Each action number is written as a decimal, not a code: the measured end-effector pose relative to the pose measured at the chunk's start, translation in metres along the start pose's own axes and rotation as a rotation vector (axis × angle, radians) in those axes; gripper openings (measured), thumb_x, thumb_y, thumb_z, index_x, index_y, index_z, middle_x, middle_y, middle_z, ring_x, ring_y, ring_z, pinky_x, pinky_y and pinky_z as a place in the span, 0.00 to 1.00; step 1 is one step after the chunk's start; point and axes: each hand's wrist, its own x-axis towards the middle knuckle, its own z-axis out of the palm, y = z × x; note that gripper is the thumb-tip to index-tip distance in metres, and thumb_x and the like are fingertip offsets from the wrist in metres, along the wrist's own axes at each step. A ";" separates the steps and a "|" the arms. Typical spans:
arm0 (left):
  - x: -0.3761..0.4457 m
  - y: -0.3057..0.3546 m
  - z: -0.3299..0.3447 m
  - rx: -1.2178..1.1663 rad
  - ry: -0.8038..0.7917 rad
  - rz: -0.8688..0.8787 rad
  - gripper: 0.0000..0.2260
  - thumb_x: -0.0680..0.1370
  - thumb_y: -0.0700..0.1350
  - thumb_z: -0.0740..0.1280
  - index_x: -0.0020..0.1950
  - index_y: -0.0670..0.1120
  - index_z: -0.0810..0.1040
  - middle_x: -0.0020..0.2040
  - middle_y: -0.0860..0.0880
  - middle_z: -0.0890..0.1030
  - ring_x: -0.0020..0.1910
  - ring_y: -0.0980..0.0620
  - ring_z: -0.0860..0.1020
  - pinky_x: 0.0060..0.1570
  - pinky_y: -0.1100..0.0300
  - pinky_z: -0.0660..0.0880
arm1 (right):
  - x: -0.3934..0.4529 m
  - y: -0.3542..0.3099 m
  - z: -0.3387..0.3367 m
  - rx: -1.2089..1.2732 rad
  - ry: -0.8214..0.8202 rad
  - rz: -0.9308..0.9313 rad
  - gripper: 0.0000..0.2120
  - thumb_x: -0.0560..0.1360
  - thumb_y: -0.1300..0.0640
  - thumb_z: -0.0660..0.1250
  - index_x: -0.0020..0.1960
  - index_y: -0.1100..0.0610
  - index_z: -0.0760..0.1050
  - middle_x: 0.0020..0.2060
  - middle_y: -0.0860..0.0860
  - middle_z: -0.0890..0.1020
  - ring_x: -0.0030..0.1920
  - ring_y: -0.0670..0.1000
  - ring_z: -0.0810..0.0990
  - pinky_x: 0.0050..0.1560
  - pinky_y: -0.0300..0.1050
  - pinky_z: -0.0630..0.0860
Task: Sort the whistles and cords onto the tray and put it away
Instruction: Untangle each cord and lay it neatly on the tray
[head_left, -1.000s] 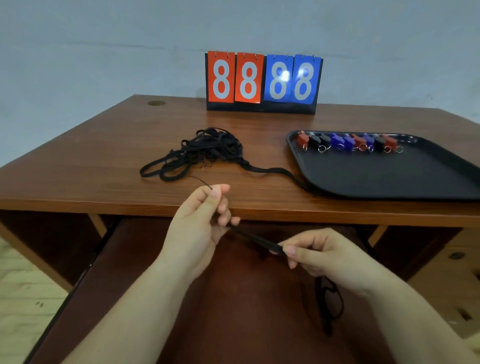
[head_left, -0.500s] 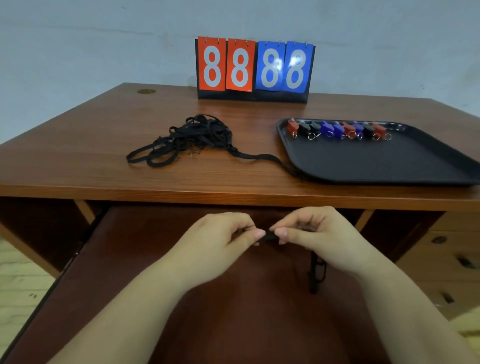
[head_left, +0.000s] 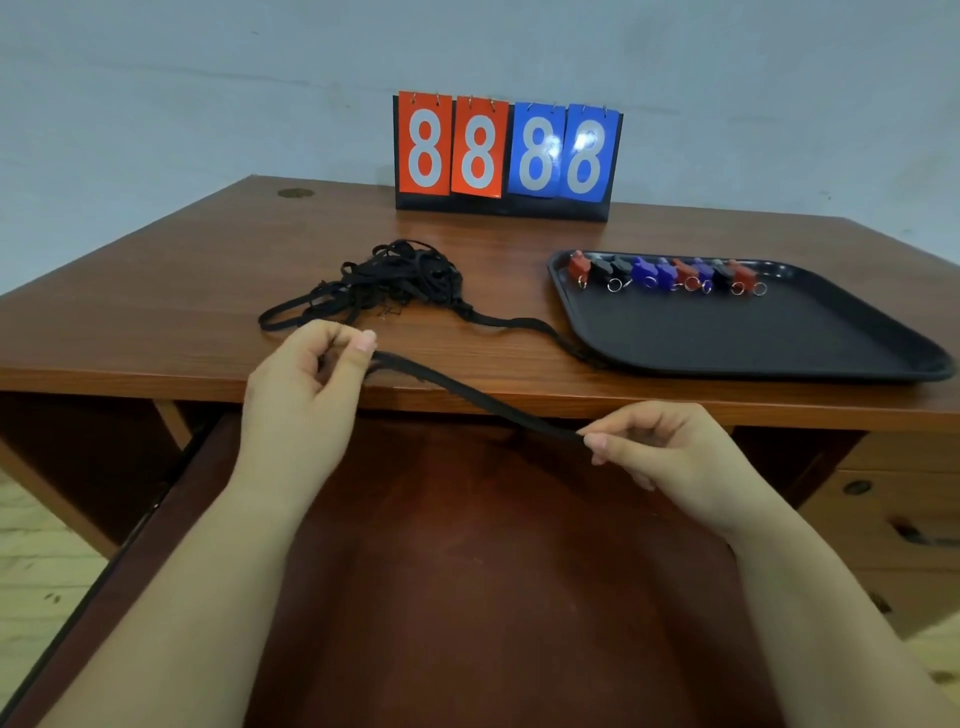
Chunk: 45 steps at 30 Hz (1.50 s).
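Head view: bare wood runs along the table's (head_left: 156, 312) left edge up to a round cable hole (head_left: 295, 193) near the far left corner. The left hand (head_left: 301, 400) hovers at the near edge, thumb and forefinger pinched on one end of a black cord (head_left: 467, 395). That cord stretches down and right, off the near edge and over the pulled-out shelf (head_left: 467, 571) below, to the right hand (head_left: 670, 457), which pinches the other end with its remaining fingers loosely curled. Behind the left hand, mid-table, lies the tangled pile of cords (head_left: 400, 286), one strand trailing right to touch the tray's near left corner. A flip scoreboard (head_left: 506, 156) stands at the far edge. The black tray (head_left: 779, 343) sits toward the right edge, whistles (head_left: 670, 273) lined along its far rim, its near part bare.
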 end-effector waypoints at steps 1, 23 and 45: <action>-0.001 0.002 0.000 -0.032 0.039 -0.009 0.07 0.78 0.52 0.63 0.40 0.57 0.77 0.36 0.52 0.79 0.36 0.55 0.75 0.41 0.60 0.72 | 0.000 -0.001 0.003 -0.025 0.020 -0.011 0.03 0.70 0.61 0.71 0.43 0.56 0.83 0.29 0.49 0.82 0.24 0.41 0.73 0.27 0.30 0.66; -0.027 0.011 0.031 -0.135 -0.397 -0.008 0.14 0.75 0.54 0.60 0.32 0.49 0.75 0.26 0.54 0.68 0.28 0.60 0.69 0.33 0.69 0.65 | -0.006 -0.010 0.021 0.051 0.021 -0.088 0.04 0.69 0.62 0.72 0.41 0.55 0.83 0.32 0.54 0.84 0.27 0.46 0.75 0.31 0.36 0.74; -0.022 0.011 0.025 -0.087 -0.278 -0.095 0.15 0.76 0.56 0.63 0.35 0.50 0.80 0.31 0.42 0.78 0.32 0.52 0.75 0.37 0.60 0.68 | -0.004 -0.008 0.012 0.084 0.204 -0.145 0.11 0.70 0.65 0.69 0.45 0.51 0.83 0.39 0.50 0.86 0.40 0.47 0.84 0.44 0.37 0.80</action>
